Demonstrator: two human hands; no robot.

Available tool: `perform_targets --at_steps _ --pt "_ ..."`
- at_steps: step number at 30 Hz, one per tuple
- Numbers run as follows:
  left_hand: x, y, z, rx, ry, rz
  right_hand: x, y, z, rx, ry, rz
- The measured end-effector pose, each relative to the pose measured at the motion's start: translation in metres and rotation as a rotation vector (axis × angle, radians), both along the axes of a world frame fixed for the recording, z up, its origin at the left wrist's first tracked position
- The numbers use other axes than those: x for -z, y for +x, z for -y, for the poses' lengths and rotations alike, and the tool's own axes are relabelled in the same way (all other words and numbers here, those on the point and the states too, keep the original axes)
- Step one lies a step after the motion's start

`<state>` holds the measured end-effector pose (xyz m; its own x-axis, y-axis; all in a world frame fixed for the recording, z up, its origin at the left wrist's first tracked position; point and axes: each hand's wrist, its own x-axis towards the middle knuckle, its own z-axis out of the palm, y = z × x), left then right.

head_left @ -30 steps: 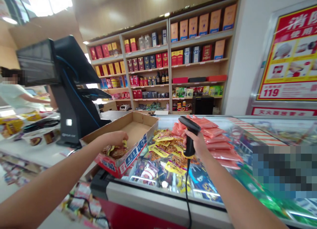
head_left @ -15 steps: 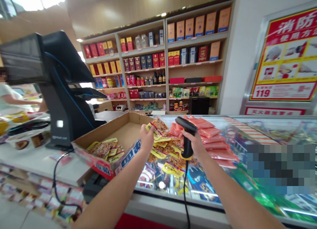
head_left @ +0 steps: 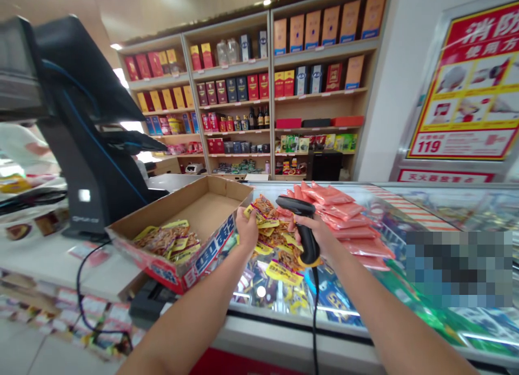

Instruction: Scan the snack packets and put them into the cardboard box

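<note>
Yellow-labelled foil snack packet (head_left: 263, 208) sits pinched in the closed fingers of the left hand (head_left: 246, 230), just above a heap of like packets (head_left: 279, 256) on the glass counter top (head_left: 425, 202), while the right hand (head_left: 322, 235) is clenched round a black corded barcode scanner (head_left: 300, 210) beside it.

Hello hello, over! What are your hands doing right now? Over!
Left hand gripping snack packet. Right hand gripping barcode scanner, head pointed at the packet. Nothing between them.

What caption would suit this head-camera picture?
Left hand holds a snack packet before the barcode scanner gripped by the right hand.
</note>
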<state>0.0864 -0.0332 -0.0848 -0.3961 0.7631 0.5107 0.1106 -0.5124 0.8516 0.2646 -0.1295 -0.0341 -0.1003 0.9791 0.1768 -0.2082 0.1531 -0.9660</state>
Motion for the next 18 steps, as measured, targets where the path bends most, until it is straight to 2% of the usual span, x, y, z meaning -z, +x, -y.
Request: perform_targets --at_steps 10,18 --pt "-0.002 0.000 0.003 -0.020 -0.017 -0.003 0.005 0.002 -0.003 0.013 -0.018 0.032" --pt "0.001 -0.004 -0.008 -0.034 -0.031 -0.056 0.004 -0.001 -0.006 0.094 0.036 -0.046"
